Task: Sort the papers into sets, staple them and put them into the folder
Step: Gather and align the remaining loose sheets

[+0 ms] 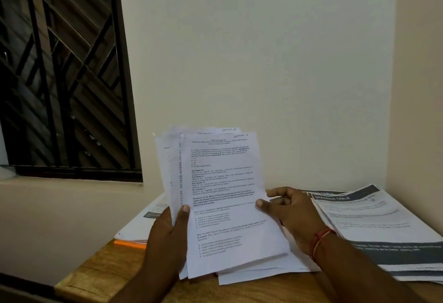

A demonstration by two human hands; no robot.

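Fanned exam sheets (223,197) held upright above worktop (100,276): left hand (167,235) fingers clamped on left edge, right hand (287,214) thumb pinching front sheet. Risk: loose fan slipping, mixing with printed stacks (374,221).

A plain cream wall (251,63) fills most of the view and meets a second wall (417,75) in a corner at the right. At the left a window (60,70) sits in a dark frame, with black metal bars (43,63) crossing in diagonal lines; the glass behind them is dark. A pale ledge (60,180) runs under the window. Below, a wooden counter (100,276) with a light grain stands against the wall. The light is dim and even.
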